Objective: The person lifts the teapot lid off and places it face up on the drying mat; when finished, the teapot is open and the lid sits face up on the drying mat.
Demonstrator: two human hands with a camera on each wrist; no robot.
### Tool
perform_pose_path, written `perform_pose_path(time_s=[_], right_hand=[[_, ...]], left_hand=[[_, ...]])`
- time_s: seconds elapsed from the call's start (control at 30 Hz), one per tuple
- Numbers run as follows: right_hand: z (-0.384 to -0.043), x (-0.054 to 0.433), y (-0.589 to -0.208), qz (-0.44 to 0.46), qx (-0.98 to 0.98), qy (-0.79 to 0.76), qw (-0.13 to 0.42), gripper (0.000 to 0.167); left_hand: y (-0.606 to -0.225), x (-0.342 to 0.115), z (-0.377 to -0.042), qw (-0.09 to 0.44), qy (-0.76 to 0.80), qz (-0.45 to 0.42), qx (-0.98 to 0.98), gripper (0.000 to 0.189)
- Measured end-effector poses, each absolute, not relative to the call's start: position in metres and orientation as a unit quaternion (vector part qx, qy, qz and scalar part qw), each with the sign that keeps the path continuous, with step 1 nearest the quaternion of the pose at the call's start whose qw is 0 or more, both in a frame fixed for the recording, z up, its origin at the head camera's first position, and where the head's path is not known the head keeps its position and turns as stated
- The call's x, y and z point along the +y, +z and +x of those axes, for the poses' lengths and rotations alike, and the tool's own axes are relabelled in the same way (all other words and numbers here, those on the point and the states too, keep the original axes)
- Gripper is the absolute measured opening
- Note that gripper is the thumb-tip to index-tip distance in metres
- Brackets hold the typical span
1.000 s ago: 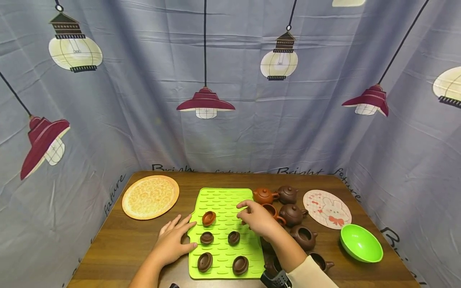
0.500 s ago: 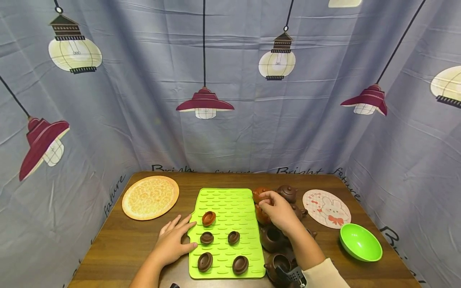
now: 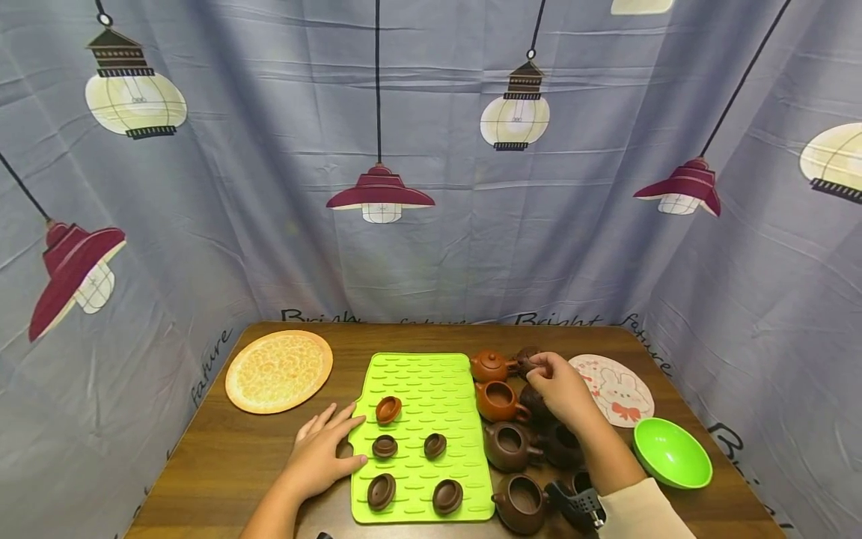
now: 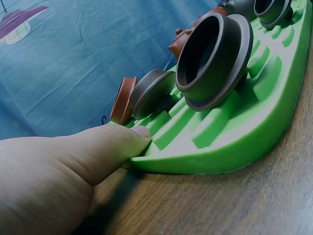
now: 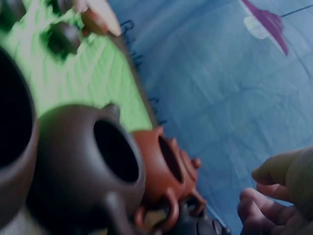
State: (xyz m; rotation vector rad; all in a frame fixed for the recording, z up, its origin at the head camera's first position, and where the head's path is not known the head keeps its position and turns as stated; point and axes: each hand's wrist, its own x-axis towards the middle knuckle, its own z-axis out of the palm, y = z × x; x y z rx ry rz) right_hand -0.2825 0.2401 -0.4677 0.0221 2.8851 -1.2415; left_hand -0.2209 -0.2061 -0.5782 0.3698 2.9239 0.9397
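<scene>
Five lids [image 3: 381, 492] — on mat [image 3: 420, 372] | right fingers [image 3: 548, 361] — near dark teapot [image 3: 524, 360]

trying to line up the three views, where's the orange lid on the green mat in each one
Head: orange lid below centre, slightly left, on the green mat.
Left wrist: left of centre, around mid-height, just above the thumb of the left hand.
Right wrist: near the top, left of centre, blurred.
Shared landmark: the green mat under it.
</scene>
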Motion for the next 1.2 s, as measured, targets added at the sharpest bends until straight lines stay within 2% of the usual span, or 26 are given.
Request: perform_pose_path(time_s=[0.23, 0.53, 0.87, 1.2], right_hand=[[-0.289, 0.256, -0.479, 0.010, 0.953, -0.303, -0.021, 0.036], [-0.291, 0.276, -0.485, 0.006, 0.961, -0.277, -0.007, 0.037], [-0.288, 0.277, -0.495, -0.012, 0.959, -0.282, 0.003, 0.012], [-0.283, 0.279, -0.491, -0.012, 0.961, -0.274, -0.026, 0.010]], left_hand=[[-0.576, -0.212, -0.219, 0.021, 0.301, 0.114, 0.947, 0.074], [-0.574, -0.209, -0.223, 0.018, 0.296, 0.118, 0.948, 0.074], [-0.575, -0.208, -0.221, 0.021, 0.299, 0.120, 0.946, 0.074], [-0.577, -0.208, -0.219, 0.015, 0.297, 0.117, 0.947, 0.074]])
